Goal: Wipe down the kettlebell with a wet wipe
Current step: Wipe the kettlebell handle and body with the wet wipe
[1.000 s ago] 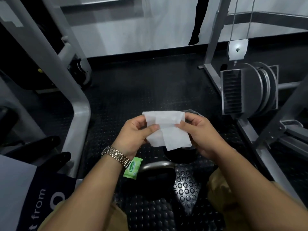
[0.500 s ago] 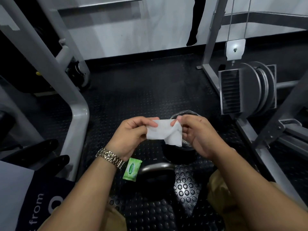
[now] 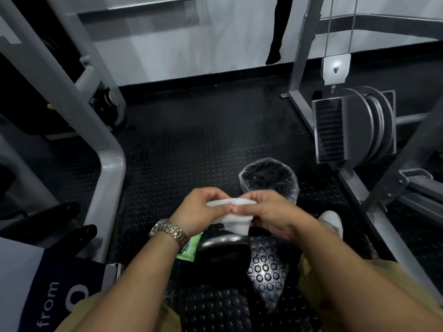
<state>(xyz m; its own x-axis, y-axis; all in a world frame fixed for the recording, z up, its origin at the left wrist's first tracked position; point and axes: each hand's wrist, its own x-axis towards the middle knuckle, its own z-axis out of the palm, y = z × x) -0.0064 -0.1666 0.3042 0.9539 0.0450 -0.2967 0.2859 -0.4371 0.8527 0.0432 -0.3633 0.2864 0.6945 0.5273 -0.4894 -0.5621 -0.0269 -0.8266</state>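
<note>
A black kettlebell (image 3: 221, 254) with a grey handle stands on the studded rubber floor between my knees. Just above its handle, both hands pinch a folded white wet wipe (image 3: 236, 222). My left hand (image 3: 200, 212), with a metal watch on the wrist, grips the wipe's left edge. My right hand (image 3: 271, 212) grips the right edge, thumbs almost touching. The wipe hangs down over the far side of the kettlebell's handle and hides part of it. A green wet-wipe sachet (image 3: 189, 248) lies on the floor left of the kettlebell, partly under my left wrist.
A small bin lined with clear plastic (image 3: 268, 182) stands just beyond my hands. A grey machine frame post (image 3: 109, 188) rises at left, a cable machine with weight plates (image 3: 359, 125) at right. A white shoe (image 3: 332, 220) shows by my right forearm.
The wipe went from spread open to folded into a narrow strip. Both hands dropped lower and closer together, now just over the kettlebell handle. The bin behind them is uncovered.
</note>
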